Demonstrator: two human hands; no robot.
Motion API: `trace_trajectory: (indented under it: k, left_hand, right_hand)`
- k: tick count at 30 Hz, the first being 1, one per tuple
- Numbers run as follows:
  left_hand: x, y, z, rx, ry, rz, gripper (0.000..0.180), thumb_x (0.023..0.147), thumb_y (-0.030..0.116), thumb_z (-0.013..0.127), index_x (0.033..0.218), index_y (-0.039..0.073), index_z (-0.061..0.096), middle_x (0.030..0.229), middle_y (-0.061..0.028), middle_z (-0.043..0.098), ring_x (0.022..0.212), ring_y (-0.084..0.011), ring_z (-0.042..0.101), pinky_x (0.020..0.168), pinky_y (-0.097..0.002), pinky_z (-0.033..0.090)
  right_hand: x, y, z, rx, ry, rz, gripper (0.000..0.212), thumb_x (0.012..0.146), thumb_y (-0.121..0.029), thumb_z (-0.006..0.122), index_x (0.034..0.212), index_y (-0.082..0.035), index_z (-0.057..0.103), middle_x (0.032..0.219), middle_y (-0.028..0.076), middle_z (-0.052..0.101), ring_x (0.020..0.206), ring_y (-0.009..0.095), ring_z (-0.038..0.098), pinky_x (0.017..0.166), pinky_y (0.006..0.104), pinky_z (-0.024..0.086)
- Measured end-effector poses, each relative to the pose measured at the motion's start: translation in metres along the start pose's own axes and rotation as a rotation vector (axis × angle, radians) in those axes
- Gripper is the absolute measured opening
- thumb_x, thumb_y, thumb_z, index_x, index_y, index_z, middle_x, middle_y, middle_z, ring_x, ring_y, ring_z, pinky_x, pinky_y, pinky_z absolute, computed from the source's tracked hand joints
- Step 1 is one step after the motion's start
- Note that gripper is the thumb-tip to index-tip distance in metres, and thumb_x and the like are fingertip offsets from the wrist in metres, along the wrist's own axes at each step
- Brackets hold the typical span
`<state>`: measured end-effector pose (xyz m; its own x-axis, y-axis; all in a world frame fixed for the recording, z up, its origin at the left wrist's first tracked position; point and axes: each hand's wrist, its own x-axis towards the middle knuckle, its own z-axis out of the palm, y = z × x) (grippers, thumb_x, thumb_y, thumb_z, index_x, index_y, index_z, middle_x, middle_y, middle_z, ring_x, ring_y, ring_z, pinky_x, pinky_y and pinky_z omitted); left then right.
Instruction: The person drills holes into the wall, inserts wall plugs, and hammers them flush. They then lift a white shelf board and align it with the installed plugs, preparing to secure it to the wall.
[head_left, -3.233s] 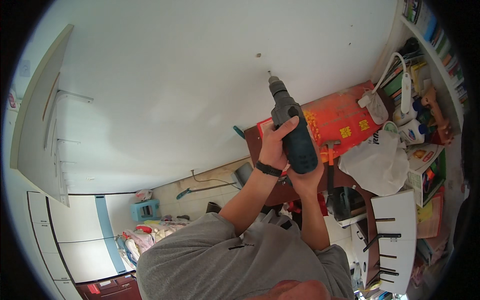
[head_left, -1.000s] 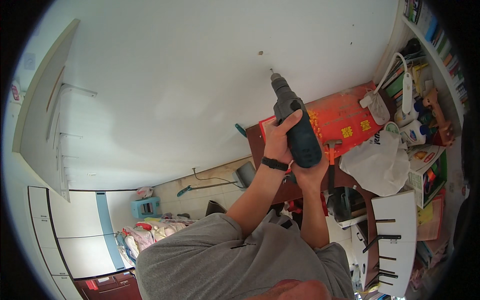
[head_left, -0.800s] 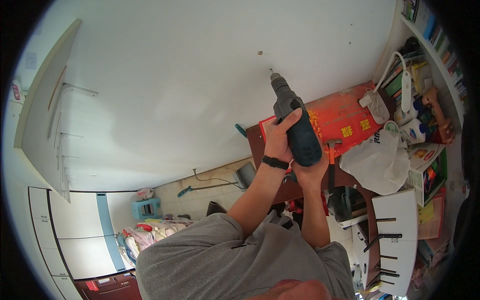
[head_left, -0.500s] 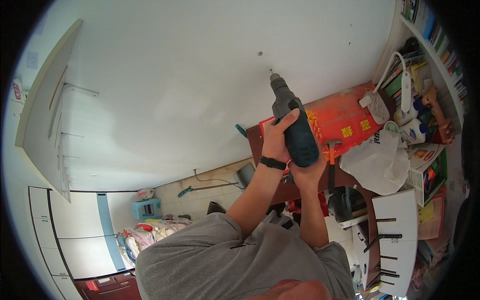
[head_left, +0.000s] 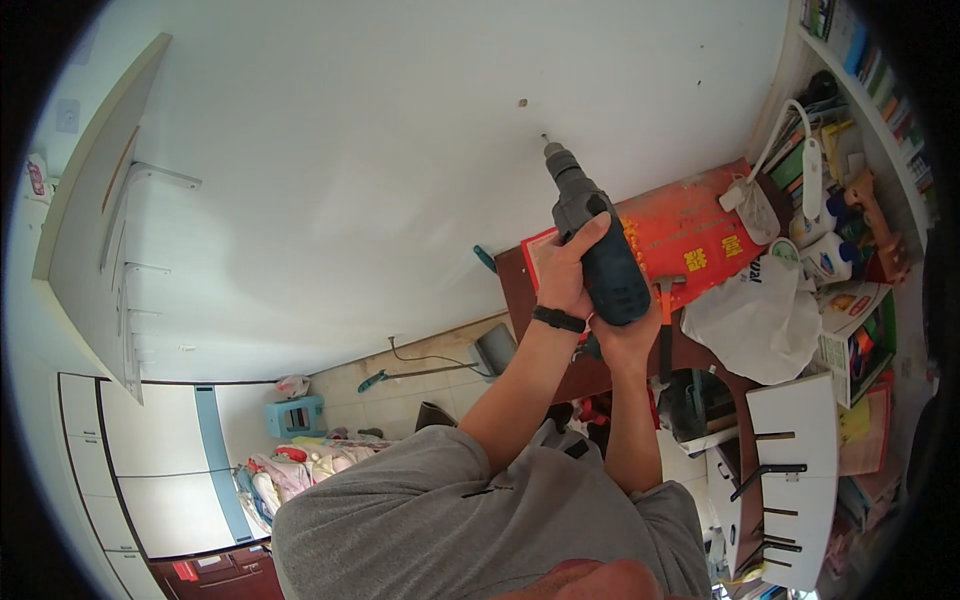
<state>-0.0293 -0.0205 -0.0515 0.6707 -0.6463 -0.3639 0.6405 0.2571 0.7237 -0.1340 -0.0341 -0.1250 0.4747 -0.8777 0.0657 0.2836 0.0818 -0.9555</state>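
Note:
Both my hands hold a dark blue-green and grey power drill out in front of the white wall. My left hand, with a black band on its wrist, is closed on the left side of the drill body, its thumb lying across the casing. My right hand is closed round the rear lower part; the drill body hides most of its fingers. The thin bit points at the wall, and its tip appears to meet the surface. A small hole shows in the wall just beyond and left of the bit.
Right of the drill, a brown desk bears a red sheet, a hammer, a white plastic bag and a desk lamp. A shelf board with metal brackets is at left. A blue stool stands on the floor.
The drill and both hands have shifted slightly to the right. My grip looks the same, and the bit still points at the wall below the hole.

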Motion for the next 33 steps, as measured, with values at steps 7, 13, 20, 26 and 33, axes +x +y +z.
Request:
trace_trajectory:
  k: [7, 13, 20, 26, 33]
  left_hand:
    - [0.001, 0.004, -0.01, 0.013, -0.023, -0.026, 0.035, 0.091, 0.021, 0.079, 0.115, -0.002, 0.066, 0.102, -0.0092, 0.07, 0.088, -0.0201, 0.07, 0.078, -0.0332, 0.059]
    - [0.001, 0.008, -0.017, 0.033, -0.051, -0.047, 0.036, 0.093, 0.023, 0.077, 0.116, -0.003, 0.065, 0.105, -0.0106, 0.07, 0.09, -0.0207, 0.069, 0.08, -0.0339, 0.058]
    - [0.002, 0.006, -0.012, 0.003, -0.025, -0.028, 0.035, 0.093, 0.023, 0.078, 0.114, -0.002, 0.066, 0.102, -0.01, 0.07, 0.088, -0.0205, 0.069, 0.079, -0.034, 0.058]
    - [0.003, 0.001, -0.001, -0.006, -0.005, -0.014, 0.034, 0.091, 0.022, 0.08, 0.113, -0.001, 0.067, 0.101, -0.0091, 0.071, 0.087, -0.0196, 0.069, 0.078, -0.0331, 0.058]
    - [0.002, 0.004, -0.004, 0.014, 0.003, -0.006, 0.033, 0.092, 0.021, 0.079, 0.113, -0.001, 0.067, 0.1, -0.0094, 0.071, 0.086, -0.0198, 0.07, 0.077, -0.033, 0.058]
  right_hand:
    - [-0.007, -0.005, 0.009, -0.024, 0.022, -0.004, 0.066, 0.067, 0.003, 0.069, 0.132, 0.004, 0.061, 0.112, 0.012, 0.071, 0.104, 0.017, 0.066, 0.094, 0.0323, 0.052]
    - [-0.011, -0.004, 0.017, -0.092, 0.046, -0.033, 0.069, 0.067, 0.003, 0.069, 0.135, 0.004, 0.059, 0.116, 0.014, 0.071, 0.108, 0.021, 0.067, 0.098, 0.0358, 0.051]
    - [-0.007, -0.017, 0.011, -0.125, 0.021, -0.004, 0.069, 0.066, 0.004, 0.068, 0.134, 0.003, 0.059, 0.114, 0.014, 0.07, 0.109, 0.022, 0.067, 0.098, 0.0357, 0.051]
    - [0.0, -0.016, 0.005, -0.079, 0.029, -0.017, 0.067, 0.066, 0.005, 0.068, 0.132, 0.003, 0.06, 0.114, 0.013, 0.07, 0.108, 0.018, 0.066, 0.096, 0.033, 0.051]
    - [-0.004, -0.013, 0.01, -0.02, 0.032, 0.022, 0.068, 0.066, 0.005, 0.068, 0.133, 0.004, 0.06, 0.114, 0.013, 0.071, 0.107, 0.018, 0.066, 0.096, 0.0331, 0.051]
